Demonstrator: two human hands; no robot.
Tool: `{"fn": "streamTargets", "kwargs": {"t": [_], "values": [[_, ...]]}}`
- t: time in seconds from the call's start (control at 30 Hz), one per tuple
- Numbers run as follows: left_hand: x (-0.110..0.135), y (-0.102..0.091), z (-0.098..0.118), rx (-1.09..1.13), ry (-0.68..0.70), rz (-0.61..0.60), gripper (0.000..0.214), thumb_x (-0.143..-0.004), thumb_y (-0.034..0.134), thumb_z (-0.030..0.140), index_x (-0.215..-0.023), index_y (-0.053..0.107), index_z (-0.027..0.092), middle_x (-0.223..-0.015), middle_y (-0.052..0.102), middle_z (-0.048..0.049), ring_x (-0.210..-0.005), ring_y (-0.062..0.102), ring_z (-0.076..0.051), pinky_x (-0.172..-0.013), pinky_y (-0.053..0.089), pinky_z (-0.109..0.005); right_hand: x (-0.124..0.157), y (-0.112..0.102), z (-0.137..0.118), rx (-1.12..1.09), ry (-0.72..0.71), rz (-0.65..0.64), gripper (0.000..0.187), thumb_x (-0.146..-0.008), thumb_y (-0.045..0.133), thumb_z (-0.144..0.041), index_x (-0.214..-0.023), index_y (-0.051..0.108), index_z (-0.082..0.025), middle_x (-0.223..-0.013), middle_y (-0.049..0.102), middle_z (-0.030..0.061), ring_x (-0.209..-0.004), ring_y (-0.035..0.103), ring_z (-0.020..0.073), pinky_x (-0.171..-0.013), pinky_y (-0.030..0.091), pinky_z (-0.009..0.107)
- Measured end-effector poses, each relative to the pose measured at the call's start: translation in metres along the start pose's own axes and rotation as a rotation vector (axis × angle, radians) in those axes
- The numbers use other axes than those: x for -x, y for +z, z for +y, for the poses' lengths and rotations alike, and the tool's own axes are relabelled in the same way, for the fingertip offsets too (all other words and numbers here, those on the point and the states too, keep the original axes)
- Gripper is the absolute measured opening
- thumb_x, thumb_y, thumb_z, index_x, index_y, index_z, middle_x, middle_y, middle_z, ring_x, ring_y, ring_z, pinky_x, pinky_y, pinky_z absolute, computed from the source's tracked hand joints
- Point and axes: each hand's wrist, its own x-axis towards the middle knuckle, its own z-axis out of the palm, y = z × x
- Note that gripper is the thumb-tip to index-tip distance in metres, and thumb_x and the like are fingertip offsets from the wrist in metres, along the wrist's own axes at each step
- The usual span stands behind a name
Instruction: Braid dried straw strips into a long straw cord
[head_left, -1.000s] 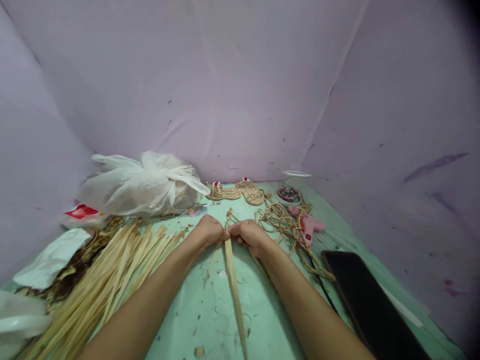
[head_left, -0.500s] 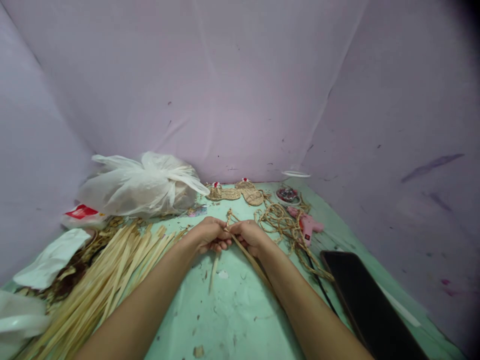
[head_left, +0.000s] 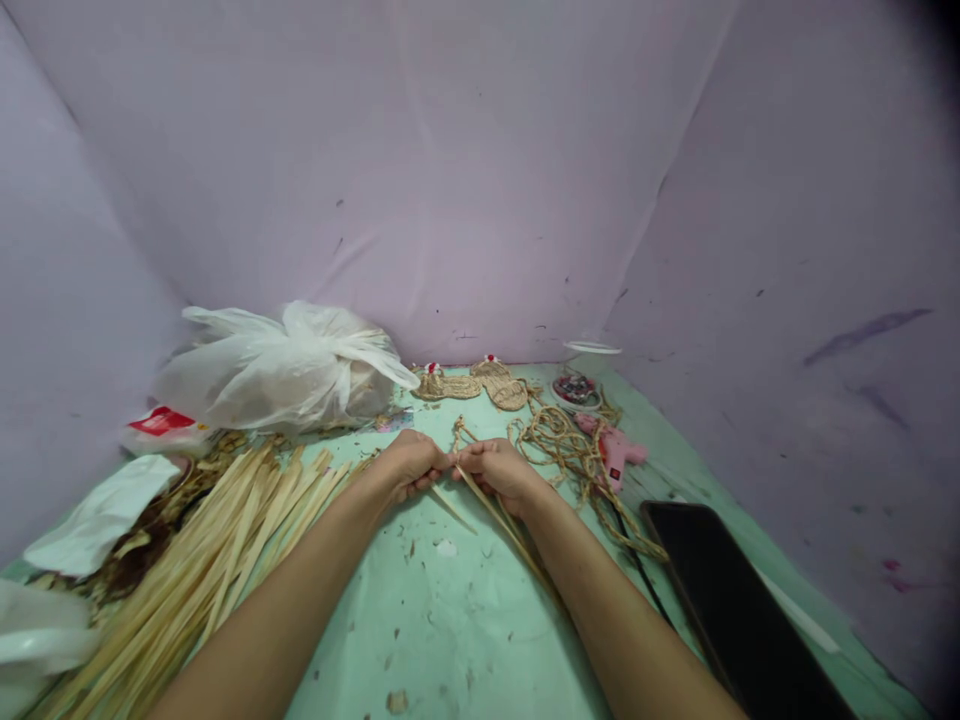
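Note:
My left hand (head_left: 409,463) and my right hand (head_left: 495,466) meet over the green table (head_left: 465,620), both with fingers pinched on thin dried straw strips (head_left: 491,515). A short braided end (head_left: 459,432) sticks up beyond the fingers. The loose strips trail back toward me, one along my right forearm, one short piece under my left hand.
A heap of straw strips (head_left: 225,540) lies at the left with white plastic bags (head_left: 285,365). Two small woven sandals (head_left: 472,383), a braided cord tangle (head_left: 570,450), a pink glue gun (head_left: 615,448) and a black phone (head_left: 735,610) lie right. Lilac cloth walls enclose the table.
The long strip that pointed straight toward me has swung to the right, alongside my right forearm. My fingers have shifted on the strands; both hands stay in place.

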Motion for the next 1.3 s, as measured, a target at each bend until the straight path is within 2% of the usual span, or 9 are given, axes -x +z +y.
{"fn": "streamTargets", "kwargs": {"t": [0.2,0.3,0.43,0.5,0.67,0.83,0.97,1.13,1.3], "values": [[-0.005,0.000,-0.003,0.075,0.004,-0.001,0.028,-0.053,0.063,0.028,-0.050,0.037,0.018,-0.034,0.027,0.0083,-0.029,0.018,-0.003,-0.033,0.010,-0.020,0.005,-0.002,-0.006,-0.078,0.053,-0.088,0.015,-0.067,0.056,-0.022,-0.056,0.056,-0.011,-0.040,0.044,-0.0030,-0.033,0.031,0.0039,-0.036,0.019,0.018],[-0.005,-0.002,-0.005,0.086,0.016,-0.012,0.025,-0.054,0.060,0.026,-0.051,0.036,0.018,-0.036,0.028,0.0081,-0.029,0.020,-0.003,-0.033,0.010,-0.019,0.006,-0.001,-0.007,-0.073,0.065,-0.060,0.016,-0.066,0.057,-0.024,-0.055,0.054,-0.012,-0.039,0.045,-0.0032,-0.033,0.033,0.0043,-0.036,0.020,0.018],[-0.005,-0.008,-0.007,0.143,0.108,-0.207,0.015,-0.057,0.054,0.027,-0.055,0.043,0.016,-0.042,0.033,0.0066,-0.031,0.024,-0.003,-0.033,0.011,-0.018,0.004,0.000,-0.006,-0.059,0.075,0.023,0.016,-0.064,0.055,-0.021,-0.051,0.050,-0.013,-0.035,0.041,-0.0041,-0.031,0.030,0.0045,-0.034,0.019,0.018],[-0.003,-0.010,-0.007,0.136,0.135,-0.236,0.014,-0.057,0.054,0.027,-0.058,0.047,0.015,-0.043,0.033,0.0066,-0.032,0.025,-0.003,-0.033,0.012,-0.018,0.003,0.001,-0.006,-0.035,0.069,0.043,0.015,-0.062,0.055,-0.020,-0.049,0.049,-0.014,-0.034,0.039,-0.0049,-0.030,0.027,0.0043,-0.034,0.017,0.019],[0.001,-0.005,-0.002,0.070,0.060,-0.075,0.019,-0.055,0.058,0.026,-0.054,0.042,0.017,-0.040,0.031,0.0073,-0.031,0.024,-0.003,-0.034,0.011,-0.018,0.002,0.002,-0.004,0.060,-0.015,0.068,0.012,-0.058,0.055,-0.019,-0.049,0.052,-0.013,-0.036,0.042,-0.0042,-0.034,0.030,0.0049,-0.036,0.020,0.019],[0.006,0.005,0.004,0.048,0.007,0.059,0.014,-0.054,0.053,0.016,-0.048,0.041,0.016,-0.035,0.026,0.0068,-0.031,0.019,-0.004,-0.036,0.010,-0.021,-0.006,-0.001,0.006,0.286,-0.157,0.113,0.014,-0.060,0.055,-0.022,-0.054,0.060,-0.011,-0.040,0.046,-0.0036,-0.038,0.029,0.0047,-0.039,0.022,0.018],[0.009,0.010,0.007,0.050,0.039,0.137,0.013,-0.051,0.048,0.011,-0.043,0.040,0.016,-0.032,0.023,0.0061,-0.032,0.018,-0.005,-0.037,0.010,-0.023,-0.009,-0.002,0.008,0.455,-0.208,0.129,0.020,-0.063,0.052,-0.023,-0.063,0.067,-0.010,-0.049,0.056,-0.0003,-0.043,0.039,0.0070,-0.042,0.026,0.019],[0.003,0.017,0.001,0.004,0.158,0.234,0.018,-0.046,0.049,0.008,-0.041,0.034,0.017,-0.034,0.022,0.0068,-0.035,0.017,-0.004,-0.039,0.009,-0.024,0.005,0.002,-0.008,0.893,-0.294,0.301,0.019,-0.061,0.053,-0.024,-0.064,0.070,-0.014,-0.053,0.061,0.0045,-0.054,0.052,0.0135,-0.048,0.030,0.022],[-0.002,0.021,-0.003,0.055,0.205,0.233,0.022,-0.049,0.050,0.009,-0.041,0.031,0.018,-0.036,0.020,0.0074,-0.037,0.017,-0.004,-0.039,0.009,-0.022,0.024,0.011,-0.025,1.168,-0.195,0.400,0.017,-0.060,0.054,-0.024,-0.064,0.068,-0.015,-0.065,0.066,0.0122,-0.062,0.058,0.0190,-0.050,0.031,0.025]]}}
